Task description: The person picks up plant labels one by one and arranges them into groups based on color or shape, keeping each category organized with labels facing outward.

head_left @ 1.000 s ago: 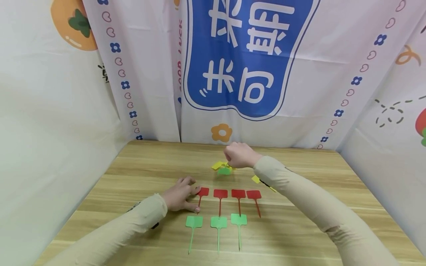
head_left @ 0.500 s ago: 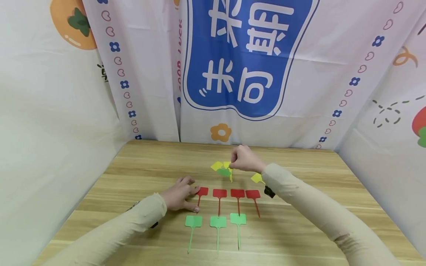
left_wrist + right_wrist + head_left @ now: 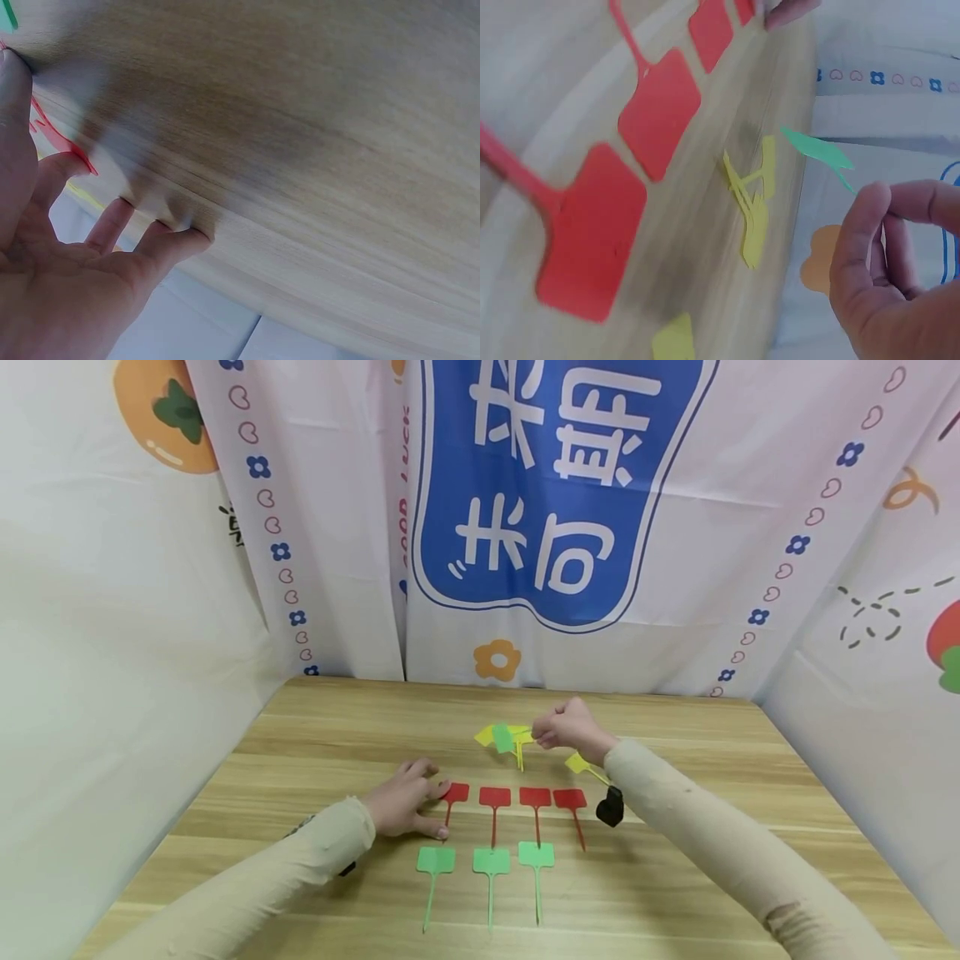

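My right hand (image 3: 572, 728) pinches the thin stem of a green plant label (image 3: 819, 148) between thumb and fingertips, lifted above the table near its back. Just left of and below it lies a small heap of yellow plant labels (image 3: 754, 232), their stems crossing. My left hand (image 3: 405, 800) rests on the table with fingers spread; its index fingertip touches the leftmost red plant label (image 3: 457, 792), and the thumb lies at that label's stem. Several red labels (image 3: 495, 797) form a row, with a row of green labels (image 3: 491, 861) in front of them.
A single yellow label (image 3: 577, 763) lies under the right forearm, beside a black wrist device (image 3: 611, 807). Wood-patterned table (image 3: 300, 743) ends at a printed cloth (image 3: 345, 610) at the back, with white cloth walls on both sides.
My right hand has drawn back to the right and slightly down from the yellow heap, bringing the green label up out of it. The left hand has stayed in place.
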A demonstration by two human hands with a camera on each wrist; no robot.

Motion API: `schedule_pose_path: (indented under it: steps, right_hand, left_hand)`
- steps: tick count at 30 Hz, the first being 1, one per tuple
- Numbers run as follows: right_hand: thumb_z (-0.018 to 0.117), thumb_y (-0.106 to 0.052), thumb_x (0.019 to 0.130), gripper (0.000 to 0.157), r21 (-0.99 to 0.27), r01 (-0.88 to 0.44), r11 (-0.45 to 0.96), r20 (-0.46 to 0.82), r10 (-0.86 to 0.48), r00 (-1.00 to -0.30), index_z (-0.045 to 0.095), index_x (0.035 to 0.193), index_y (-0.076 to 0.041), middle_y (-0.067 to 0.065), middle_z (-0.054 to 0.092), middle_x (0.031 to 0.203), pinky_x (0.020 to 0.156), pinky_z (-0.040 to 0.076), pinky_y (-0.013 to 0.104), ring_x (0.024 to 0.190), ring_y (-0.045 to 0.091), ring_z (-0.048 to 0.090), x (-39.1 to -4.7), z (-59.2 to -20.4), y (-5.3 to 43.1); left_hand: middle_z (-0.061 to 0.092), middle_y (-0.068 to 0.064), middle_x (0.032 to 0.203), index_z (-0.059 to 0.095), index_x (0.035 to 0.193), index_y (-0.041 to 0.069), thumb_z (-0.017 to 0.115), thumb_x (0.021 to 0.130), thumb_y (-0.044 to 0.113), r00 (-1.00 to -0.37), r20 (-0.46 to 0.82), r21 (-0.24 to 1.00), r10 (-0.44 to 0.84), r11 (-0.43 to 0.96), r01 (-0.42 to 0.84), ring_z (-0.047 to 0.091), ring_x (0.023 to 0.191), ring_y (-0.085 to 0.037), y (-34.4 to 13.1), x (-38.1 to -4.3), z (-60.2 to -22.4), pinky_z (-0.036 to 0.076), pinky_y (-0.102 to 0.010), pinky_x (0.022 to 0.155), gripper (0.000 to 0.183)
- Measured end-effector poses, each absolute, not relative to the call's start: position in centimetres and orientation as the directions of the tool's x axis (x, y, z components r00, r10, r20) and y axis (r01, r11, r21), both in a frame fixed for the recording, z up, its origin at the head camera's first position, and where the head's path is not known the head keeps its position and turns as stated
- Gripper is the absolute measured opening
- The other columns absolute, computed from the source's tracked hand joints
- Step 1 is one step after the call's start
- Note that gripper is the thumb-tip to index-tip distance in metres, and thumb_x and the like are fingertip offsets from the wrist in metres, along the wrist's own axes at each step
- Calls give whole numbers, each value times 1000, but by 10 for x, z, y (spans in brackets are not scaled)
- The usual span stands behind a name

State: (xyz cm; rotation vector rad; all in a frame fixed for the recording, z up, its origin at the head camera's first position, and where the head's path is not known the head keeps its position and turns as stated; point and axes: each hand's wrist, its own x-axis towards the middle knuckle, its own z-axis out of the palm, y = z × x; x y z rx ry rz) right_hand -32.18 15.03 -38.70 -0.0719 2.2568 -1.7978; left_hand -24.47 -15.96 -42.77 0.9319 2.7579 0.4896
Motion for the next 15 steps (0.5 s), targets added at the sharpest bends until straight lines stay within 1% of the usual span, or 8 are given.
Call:
schedule_pose_path:
  steps: [2, 5, 7, 10, 12, 15]
  right_hand:
    - [65, 6, 82, 12, -975, 191, 114, -211, -208, -955, 67, 89, 16, 21, 68, 82, 72, 56, 32, 68, 18, 65, -320, -388, 153]
    - [59, 7, 90, 18, -952, 297, -79, -270, -247, -931, 61, 104, 19, 18, 65, 89, 76, 54, 28, 75, 17, 62, -318, -388, 156]
    - [54, 7, 94, 22, -908, 365, -207, -308, -263, -914, 55, 113, 18, 17, 61, 95, 80, 52, 26, 81, 17, 61, -318, -388, 159]
    - [50, 5, 99, 22, -825, 439, -356, -363, -262, -894, 49, 119, 13, 16, 56, 101, 84, 50, 24, 85, 16, 59, -319, -388, 162]
    - [49, 2, 100, 20, -779, 470, -415, -396, -255, -882, 48, 119, 9, 15, 54, 103, 86, 49, 23, 85, 16, 58, -320, -388, 164]
    - [49, -1, 101, 17, -746, 497, -443, -430, -249, -868, 47, 117, 5, 14, 50, 106, 86, 48, 22, 87, 16, 57, -320, -389, 168]
  left_hand:
    - [36, -25, 145, 54, 138, 1, 77, 81, 47, -784, -72, 365, 616, 748, 554, 34, 128, -47, -160, -245, -428, 37, -56, 101, 77]
    - [36, -25, 145, 54, 138, 1, 77, 81, 47, -785, -71, 363, 615, 749, 554, 34, 128, -47, -160, -246, -429, 37, -56, 101, 77]
    - [36, -25, 145, 54, 138, 2, 77, 81, 47, -784, -70, 362, 616, 748, 556, 34, 127, -47, -160, -246, -430, 37, -55, 100, 77]
    - [36, -25, 144, 54, 139, 2, 78, 81, 47, -783, -66, 362, 619, 746, 559, 34, 127, -47, -160, -246, -430, 37, -55, 100, 77]
    - [36, -25, 145, 54, 139, 2, 78, 81, 47, -781, -65, 364, 621, 744, 561, 35, 127, -46, -160, -246, -430, 37, -55, 100, 77]
    - [36, -25, 145, 53, 139, 2, 77, 81, 48, -779, -63, 366, 624, 740, 564, 34, 127, -46, -161, -246, -431, 37, -55, 100, 78]
